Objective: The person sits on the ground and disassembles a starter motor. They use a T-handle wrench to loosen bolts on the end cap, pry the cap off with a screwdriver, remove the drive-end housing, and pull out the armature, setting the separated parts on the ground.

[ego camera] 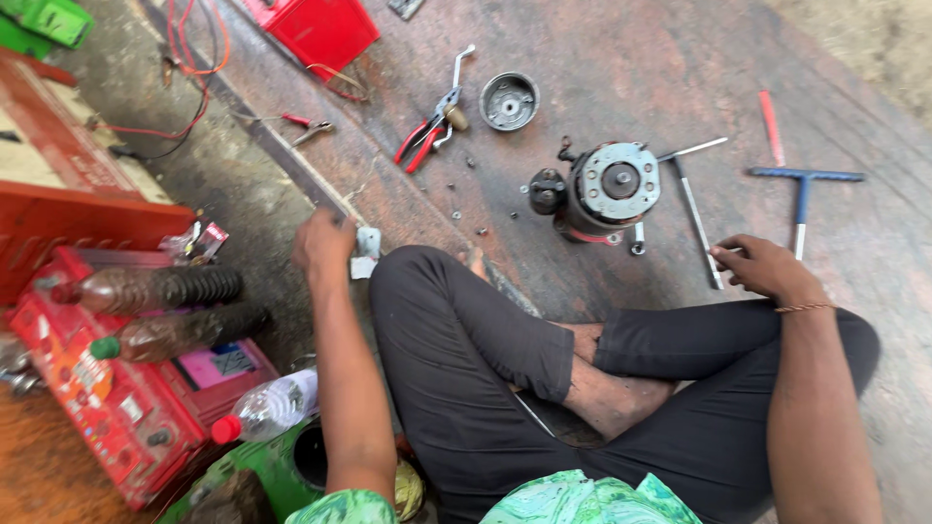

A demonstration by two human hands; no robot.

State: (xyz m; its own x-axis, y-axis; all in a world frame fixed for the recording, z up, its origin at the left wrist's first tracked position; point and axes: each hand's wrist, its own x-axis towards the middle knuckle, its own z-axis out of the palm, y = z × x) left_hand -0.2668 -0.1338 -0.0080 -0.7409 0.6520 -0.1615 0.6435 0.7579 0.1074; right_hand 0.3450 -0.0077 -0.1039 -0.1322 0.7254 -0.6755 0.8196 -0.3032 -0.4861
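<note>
I sit cross-legged on a stained floor. My left hand (324, 243) reaches out to the left, its fingers curled over a small pale metal piece (367, 243) by a metal strip on the floor; whether it grips the piece is unclear. My right hand (763, 265) rests on the floor at the right, fingers closed around the lower end of a long metal T-handle wrench (695, 212). A round motor unit (600, 190) with a grey end plate stands ahead of my knees, between the two hands.
Red-handled pliers (423, 138) and a grey round cap (509, 100) lie beyond the motor. A blue T-handle tool (802, 186) and red stick (770, 126) lie far right. Bottles (160, 287) rest on a red box (116, 412) at left. Small screws (456, 189) are scattered.
</note>
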